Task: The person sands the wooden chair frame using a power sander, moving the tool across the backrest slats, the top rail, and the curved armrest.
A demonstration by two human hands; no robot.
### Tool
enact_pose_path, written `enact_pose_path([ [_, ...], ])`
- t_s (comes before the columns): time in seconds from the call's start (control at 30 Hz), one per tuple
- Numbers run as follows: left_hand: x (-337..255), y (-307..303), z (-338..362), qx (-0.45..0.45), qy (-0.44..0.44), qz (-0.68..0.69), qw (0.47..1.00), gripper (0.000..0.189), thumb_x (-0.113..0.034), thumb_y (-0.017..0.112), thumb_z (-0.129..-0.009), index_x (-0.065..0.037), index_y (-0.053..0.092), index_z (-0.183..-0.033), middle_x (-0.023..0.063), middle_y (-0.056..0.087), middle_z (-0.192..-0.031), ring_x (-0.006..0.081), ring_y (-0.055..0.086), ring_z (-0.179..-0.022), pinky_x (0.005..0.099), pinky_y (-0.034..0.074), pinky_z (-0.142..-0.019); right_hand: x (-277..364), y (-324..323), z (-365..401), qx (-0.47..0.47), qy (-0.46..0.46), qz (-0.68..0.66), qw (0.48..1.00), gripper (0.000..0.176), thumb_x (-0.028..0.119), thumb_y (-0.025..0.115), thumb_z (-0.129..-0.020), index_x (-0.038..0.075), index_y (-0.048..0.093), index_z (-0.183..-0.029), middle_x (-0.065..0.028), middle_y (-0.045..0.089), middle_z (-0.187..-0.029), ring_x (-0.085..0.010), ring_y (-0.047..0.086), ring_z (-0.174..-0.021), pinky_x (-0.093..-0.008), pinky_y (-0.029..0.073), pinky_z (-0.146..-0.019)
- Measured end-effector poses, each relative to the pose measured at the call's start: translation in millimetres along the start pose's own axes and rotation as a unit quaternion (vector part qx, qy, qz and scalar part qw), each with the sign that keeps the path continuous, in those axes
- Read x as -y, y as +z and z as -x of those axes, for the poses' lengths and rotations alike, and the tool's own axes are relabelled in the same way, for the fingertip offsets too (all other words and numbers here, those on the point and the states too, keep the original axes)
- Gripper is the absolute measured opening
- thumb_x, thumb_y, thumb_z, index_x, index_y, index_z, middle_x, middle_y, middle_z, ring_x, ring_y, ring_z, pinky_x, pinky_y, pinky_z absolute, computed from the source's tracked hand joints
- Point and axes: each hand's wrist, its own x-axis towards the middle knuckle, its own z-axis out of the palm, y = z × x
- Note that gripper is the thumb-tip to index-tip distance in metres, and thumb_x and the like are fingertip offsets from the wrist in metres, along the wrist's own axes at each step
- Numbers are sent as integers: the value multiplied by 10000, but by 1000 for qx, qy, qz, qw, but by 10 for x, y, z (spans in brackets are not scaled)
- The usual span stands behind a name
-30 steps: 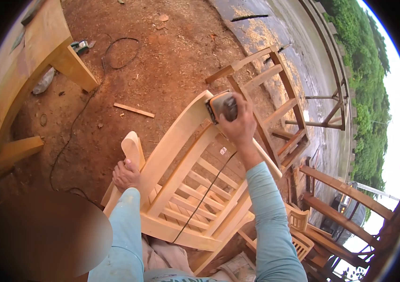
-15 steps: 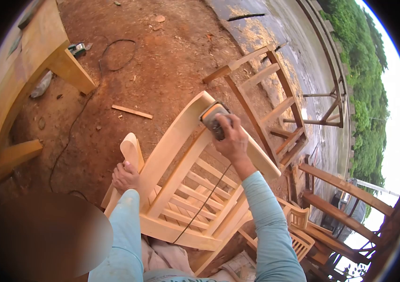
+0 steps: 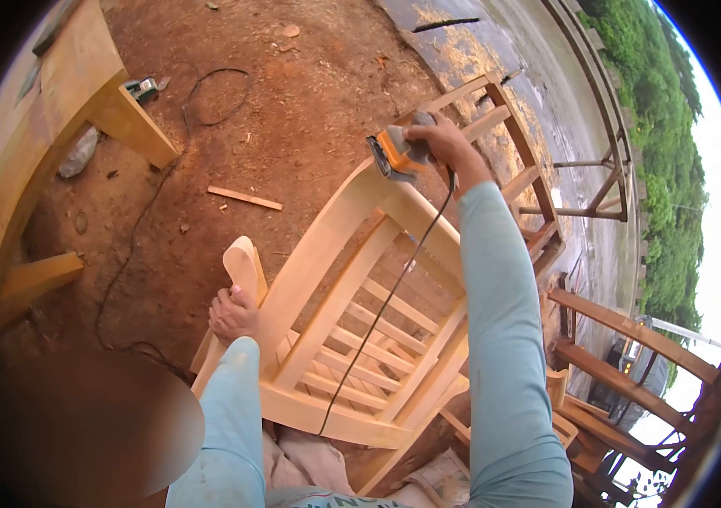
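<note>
My right hand [image 3: 443,142] is wrapped round an orange and grey power sander [image 3: 392,152]. The sander is tilted at the top corner of a pale wooden slatted chair [image 3: 326,227], its flat pad turned toward the left. From it a dark cord [image 3: 375,320] runs down across the chair's slats. Lower on the left, my left hand [image 3: 233,315] grips the chair's armrest [image 3: 243,261] just below its rounded end. The chair leans close in front of my body.
A large wooden table [image 3: 81,72] stands on the left. Behind the chair is a brown wooden frame [image 3: 523,135]. A thin wood strip [image 3: 244,199] and a looped black cable [image 3: 187,110] lie on the dirt floor. Wooden beams [image 3: 623,334] are at the right.
My right hand has lifted and tipped the sander, moving it up from the chair's top rail to its upper corner. My left hand keeps its grip on the armrest.
</note>
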Motion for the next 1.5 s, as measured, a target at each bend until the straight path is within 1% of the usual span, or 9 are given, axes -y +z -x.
enact_pose_path([
  [0.17, -24, -18, 5, -15, 8, 2, 1000, 393, -434, 525, -1020, -68, 662, -985, 177, 699, -979, 418, 663, -954, 559, 517, -821, 204, -45, 43, 76, 10, -11, 997, 816, 382, 852, -708, 113, 591, -1433, -129, 708, -1000, -219, 661, -728, -360, 529, -597],
  [0.27, -46, -28, 26, -19, 7, 9, 1000, 389, -427, 526, -1020, -66, 666, -979, 184, 699, -964, 425, 662, -935, 560, 517, -820, 242, 86, 392, -24, -87, 25, 996, 805, 389, 836, -707, 191, 588, -1446, -140, 713, -1006, -284, 703, -834, -396, 583, -699],
  [0.3, -50, -29, 13, -20, 7, 13, 1000, 389, -427, 525, -1020, -67, 667, -978, 186, 699, -958, 427, 662, -927, 561, 517, -819, 112, 151, 374, -83, -167, 133, 973, 807, 409, 821, -695, 253, 571, -1447, -163, 707, -1060, -387, 720, -944, -442, 606, -809],
  [0.5, 16, 68, 17, -55, 30, 7, 998, 387, -422, 524, -1017, -72, 677, -953, 181, 699, -915, 429, 664, -875, 557, 522, -781, -185, 597, 1485, -243, -278, 182, 911, 737, 369, 828, -748, 291, 554, -1427, -149, 654, -1124, -404, 720, -973, -484, 617, -810],
  [0.8, 20, 82, 19, -65, 31, 3, 997, 387, -422, 528, -1018, -79, 676, -918, 173, 693, -884, 427, 670, -863, 549, 529, -774, -1033, 181, 1765, -304, -227, 181, 907, 717, 358, 809, -752, 268, 568, -1421, -137, 655, -1100, -357, 722, -932, -487, 609, -808],
  [1.03, 16, 92, 23, -65, 26, -12, 997, 380, -424, 525, -1021, -88, 674, -925, 161, 699, -894, 418, 679, -858, 540, 537, -769, -642, -332, 801, -97, 28, 107, 989, 939, 530, 820, -640, 215, 551, -1483, -221, 726, -1249, -388, 714, -1133, -421, 570, -970],
  [1.27, 12, 88, 17, -59, 26, -7, 998, 387, -430, 519, -1021, -87, 676, -931, 157, 700, -894, 415, 679, -865, 535, 537, -776, -325, 350, 1333, -208, -258, 194, 923, 758, 359, 815, -731, 275, 561, -1440, -138, 687, -1112, -384, 732, -966, -482, 614, -828],
  [1.37, -17, 45, 16, -53, 20, -8, 998, 394, -435, 519, -1021, -84, 675, -928, 158, 700, -897, 412, 679, -870, 533, 536, -777, -466, 516, 1683, -199, -319, 200, 905, 712, 278, 827, -748, 307, 559, -1407, -122, 642, -1136, -370, 730, -934, -493, 620, -790],
  [1.5, 14, 40, 6, -32, 22, -8, 999, 403, -442, 519, -1023, -78, 674, -943, 170, 701, -923, 415, 675, -888, 542, 531, -779, -573, 418, 1750, -229, -261, 193, 918, 708, 294, 829, -738, 301, 565, -1395, -146, 642, -1161, -374, 718, -986, -492, 606, -844],
])
